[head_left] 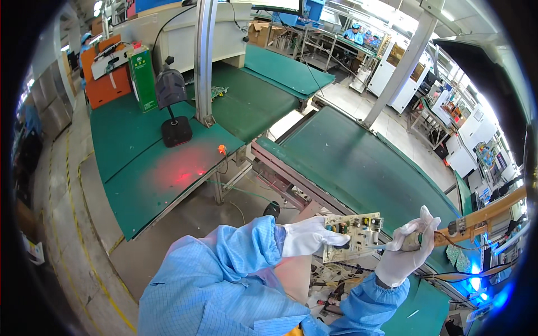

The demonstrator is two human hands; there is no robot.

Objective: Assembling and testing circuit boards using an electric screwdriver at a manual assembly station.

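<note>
My left hand (307, 236), in a white glove, grips the left edge of a pale circuit board (358, 228). The board carries several black, yellow and green components and is held up in the air, tilted toward me. To its right, my gloved right hand (404, 259) is closed around a rounded greyish tool (412, 241) with a thin pale tip. That tip points left and reaches the board's right edge; whether it touches, I cannot tell. Fingers hide most of the tool, so its kind does not show.
Beyond the board runs a green conveyor belt (358, 162) with a metal rail. Left stands a green-topped table (120, 168) with a black scanner on a stand (171, 95) casting red light. Loose parts and wires (330, 285) lie below the board. A wooden bar (487, 215) juts in at right.
</note>
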